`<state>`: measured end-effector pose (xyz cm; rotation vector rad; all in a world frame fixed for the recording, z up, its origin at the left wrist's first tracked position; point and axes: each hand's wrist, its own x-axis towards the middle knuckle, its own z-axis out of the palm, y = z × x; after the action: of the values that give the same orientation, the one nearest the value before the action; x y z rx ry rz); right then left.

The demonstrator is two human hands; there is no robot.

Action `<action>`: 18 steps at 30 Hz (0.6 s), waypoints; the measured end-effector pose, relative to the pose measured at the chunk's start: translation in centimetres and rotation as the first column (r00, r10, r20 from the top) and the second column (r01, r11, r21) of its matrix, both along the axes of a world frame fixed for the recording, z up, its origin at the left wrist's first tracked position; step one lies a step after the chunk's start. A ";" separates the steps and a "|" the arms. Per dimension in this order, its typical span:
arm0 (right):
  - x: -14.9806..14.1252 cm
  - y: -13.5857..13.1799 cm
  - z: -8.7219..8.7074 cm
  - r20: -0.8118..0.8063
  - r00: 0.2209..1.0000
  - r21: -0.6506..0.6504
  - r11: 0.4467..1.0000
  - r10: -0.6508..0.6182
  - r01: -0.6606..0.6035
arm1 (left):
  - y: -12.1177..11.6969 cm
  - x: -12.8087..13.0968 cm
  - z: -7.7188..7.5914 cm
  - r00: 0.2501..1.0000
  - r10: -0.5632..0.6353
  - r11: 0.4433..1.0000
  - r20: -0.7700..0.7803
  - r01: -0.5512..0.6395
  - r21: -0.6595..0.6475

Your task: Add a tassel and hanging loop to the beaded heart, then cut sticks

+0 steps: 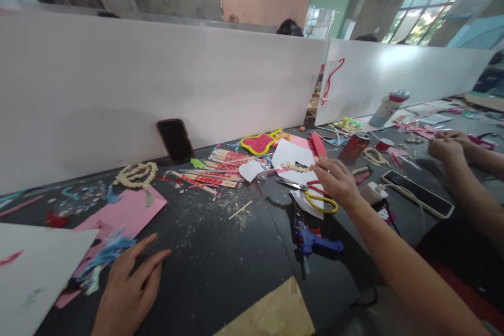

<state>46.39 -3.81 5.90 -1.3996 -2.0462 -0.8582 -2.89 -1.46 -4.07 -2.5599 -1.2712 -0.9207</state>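
My left hand (132,283) hovers low over the black table, fingers spread, with nothing in it. It is beside blue yarn (112,252) and pink paper (136,210). My right hand (338,184) reaches forward, its fingertips pinched at the end of a strip of small beige pieces (293,167), which lies over white paper (283,153). Just under that hand are scissors (321,201) with red and yellow handles. A blue glue gun (311,239) rests nearer to me. The contact at the fingertips is partly hidden.
Red-patterned packaged chopsticks (220,170) are piled mid-table beside a loose stick (240,210). A phone (175,139) leans on the white partition (157,79). To the right are a red can (354,147), another phone (417,194) and a co-worker's hands (449,147). Cardboard (271,312) lies in front.
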 end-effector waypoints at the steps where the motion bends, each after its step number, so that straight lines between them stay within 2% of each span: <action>1: 0.0 0.0 0.1 0.012 1.000 0.005 1.000 0.000 0.000 | 0.0 0.0 0.0 1.000 0.001 1.000 0.002 -0.001 -0.001; 10: -0.3 -0.1 0.3 0.053 0.999 0.004 1.000 -0.003 0.002 | 0.0 0.0 0.0 1.000 -0.006 1.000 0.009 0.006 0.008; 18: 0.2 0.1 -0.3 0.050 0.996 -0.081 0.993 -0.078 0.082 | 0.1 0.0 -0.2 1.000 -0.005 1.000 0.008 0.005 0.018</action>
<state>46.58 -3.73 5.58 -1.5298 -2.0947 -0.8549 -2.92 -1.36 -4.23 -2.5500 -1.2534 -0.9394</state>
